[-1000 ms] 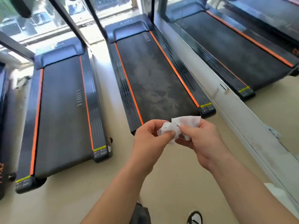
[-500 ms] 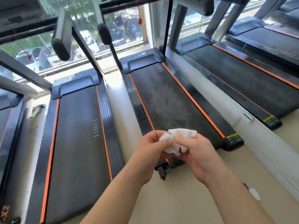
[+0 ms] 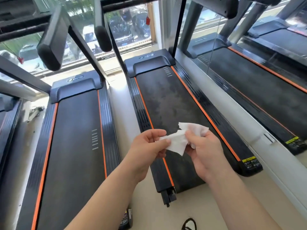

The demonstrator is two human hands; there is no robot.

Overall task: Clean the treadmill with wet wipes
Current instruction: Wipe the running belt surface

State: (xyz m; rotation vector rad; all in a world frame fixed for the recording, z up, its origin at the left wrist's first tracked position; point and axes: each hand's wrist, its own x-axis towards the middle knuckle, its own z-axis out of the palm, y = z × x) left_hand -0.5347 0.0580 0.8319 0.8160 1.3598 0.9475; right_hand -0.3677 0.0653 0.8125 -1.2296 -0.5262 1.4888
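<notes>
Formerly bunched white wipe [image 3: 178, 141] now half-unfolded, creased, pinched by left hand [image 3: 146, 152] and right hand [image 3: 206, 153].

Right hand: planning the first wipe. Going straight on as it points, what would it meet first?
Likely the left hand, pinching the same wipe just ahead of the right hand; the treadmill lies lower, depth unclear.

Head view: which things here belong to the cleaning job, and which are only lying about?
Job: wet wipe, pinched by left hand and right hand; smudged treadmill ahead.
Lying about: neighbouring treadmill on the left; black cable on the floor; dark object on the floor.
</notes>
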